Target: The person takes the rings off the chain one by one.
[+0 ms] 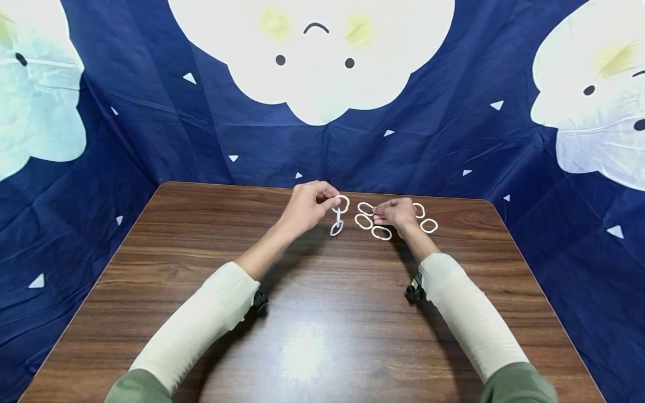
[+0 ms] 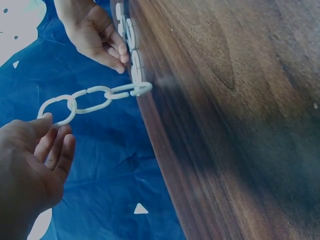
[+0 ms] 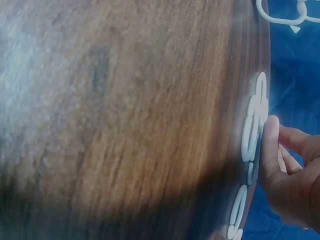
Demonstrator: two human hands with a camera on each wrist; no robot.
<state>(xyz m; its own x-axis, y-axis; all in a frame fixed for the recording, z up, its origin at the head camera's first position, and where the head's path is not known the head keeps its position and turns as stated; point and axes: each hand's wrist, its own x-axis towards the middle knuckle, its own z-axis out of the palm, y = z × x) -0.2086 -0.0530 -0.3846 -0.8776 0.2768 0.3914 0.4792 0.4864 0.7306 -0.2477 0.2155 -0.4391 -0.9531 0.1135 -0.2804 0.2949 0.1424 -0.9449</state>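
My left hand (image 1: pixel 307 207) pinches the top link of a short white plastic chain (image 1: pixel 339 217) between thumb and fingers. Three joined links hang from it, the lowest close to the tabletop, as the left wrist view of the chain (image 2: pixel 74 106) shows. My right hand (image 1: pixel 398 212) is low over the loose white chain links (image 1: pixel 381 239), its fingertips beside the ones to its left. In the right wrist view, the thumb of that hand (image 3: pixel 295 175) is close by the links (image 3: pixel 245 145), fingers loosely bent. No link shows between its fingers.
Two more loose links (image 1: pixel 427 232) lie to the right of my right hand. The brown wooden table (image 1: pixel 302 296) ends just behind the links. Dark blue cloth (image 1: pixel 242 123) with white clouds hangs beyond its back and sides.
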